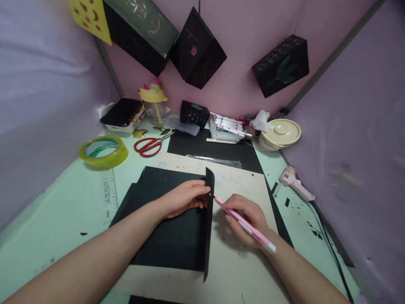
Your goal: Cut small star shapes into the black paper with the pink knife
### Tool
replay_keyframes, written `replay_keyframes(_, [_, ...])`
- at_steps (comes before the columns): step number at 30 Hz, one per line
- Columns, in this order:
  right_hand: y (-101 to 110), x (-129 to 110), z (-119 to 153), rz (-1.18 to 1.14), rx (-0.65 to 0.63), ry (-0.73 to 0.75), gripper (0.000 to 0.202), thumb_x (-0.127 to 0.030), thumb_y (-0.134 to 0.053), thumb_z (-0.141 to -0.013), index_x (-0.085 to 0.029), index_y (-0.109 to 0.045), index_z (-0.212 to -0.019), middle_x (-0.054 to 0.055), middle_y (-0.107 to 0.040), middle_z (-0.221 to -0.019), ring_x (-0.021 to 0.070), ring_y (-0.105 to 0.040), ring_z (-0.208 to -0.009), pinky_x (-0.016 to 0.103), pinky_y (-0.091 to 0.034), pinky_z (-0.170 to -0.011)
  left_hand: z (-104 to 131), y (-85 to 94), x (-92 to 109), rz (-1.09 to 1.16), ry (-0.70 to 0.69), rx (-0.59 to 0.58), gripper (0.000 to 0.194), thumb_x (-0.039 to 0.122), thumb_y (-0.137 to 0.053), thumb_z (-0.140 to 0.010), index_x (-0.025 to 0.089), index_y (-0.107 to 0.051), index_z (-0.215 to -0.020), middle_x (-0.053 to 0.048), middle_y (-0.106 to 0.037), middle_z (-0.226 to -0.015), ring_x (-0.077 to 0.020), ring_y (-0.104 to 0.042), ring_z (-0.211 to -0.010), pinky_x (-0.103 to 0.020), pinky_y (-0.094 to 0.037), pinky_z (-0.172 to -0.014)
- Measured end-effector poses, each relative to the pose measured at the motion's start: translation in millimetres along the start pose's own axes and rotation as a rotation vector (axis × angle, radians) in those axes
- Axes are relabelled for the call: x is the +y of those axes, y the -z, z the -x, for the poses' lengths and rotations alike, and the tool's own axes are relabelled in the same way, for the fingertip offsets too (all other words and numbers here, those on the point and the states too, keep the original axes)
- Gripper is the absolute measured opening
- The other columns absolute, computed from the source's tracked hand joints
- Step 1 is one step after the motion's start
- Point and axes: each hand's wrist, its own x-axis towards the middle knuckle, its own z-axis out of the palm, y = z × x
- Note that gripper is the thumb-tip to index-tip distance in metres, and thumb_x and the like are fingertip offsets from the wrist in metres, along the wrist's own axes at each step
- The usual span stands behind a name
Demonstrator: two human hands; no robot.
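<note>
A sheet of black card lies on a pale board, its right edge bent upward as a narrow flap. My left hand rests over the card, thumb and fingers closed on the raised flap near its upper end. In my right hand is a pink pen, gripped between thumb and fingers, its tip pointing left and touching or almost touching the flap beside my left thumb.
Yellow-green tape, red scissors and a clear ruler lie left. Behind are a cup, a basket of markers and a lidded bowl. A corded glue gun sits right. Black paper boxes hang above.
</note>
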Motion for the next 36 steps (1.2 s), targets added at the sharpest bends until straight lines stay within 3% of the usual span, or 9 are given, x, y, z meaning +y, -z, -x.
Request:
replay_keyframes(6, [0.5, 1.6, 7.9, -0.016, 0.103, -0.176, 0.026, -0.010, -0.057, -0.083, -0.024, -0.058, -0.106, 0.004, -0.065, -0.082, 0.0164, -0.062, -0.068, 0.029, -0.050, -0.062, -1.1, 3.4, -1.3, -0.008, -0.007, -0.048, 0.030, 0.040, -0.070, -0.080, 0.014, -0.057, -0.074, 0.000, -0.059, -0.072, -0.0079, -0.053, -0.063, -0.020, -0.041, -0.061])
replay_keyframes(21, [0.2, 2.9, 6.1, 0.002, 0.037, -0.190, 0.027, -0.011, -0.059, -0.081, -0.024, -0.060, -0.106, 0.004, -0.068, -0.086, 0.0167, -0.065, -0.072, 0.029, -0.052, -0.066, -1.8, 4.9, -0.9, -0.003, 0.004, -0.085, 0.034, 0.043, -0.072, -0.078, 0.014, -0.057, -0.072, 0.001, -0.058, -0.070, -0.0075, -0.053, -0.063, -0.021, -0.040, -0.062])
replay_keyframes(36, [-2.4, 1.2, 8.8, -0.122, 0.092, -0.336, 0.019, -0.018, -0.061, -0.085, -0.023, -0.063, -0.102, 0.005, -0.069, -0.088, 0.0177, -0.067, -0.072, 0.029, -0.054, -0.064, -1.9, 4.4, -0.9, -0.013, 0.009, -0.098, 0.032, 0.042, -0.070, -0.080, 0.014, -0.056, -0.072, 0.000, -0.059, -0.070, -0.0078, -0.053, -0.063, -0.021, -0.040, -0.061])
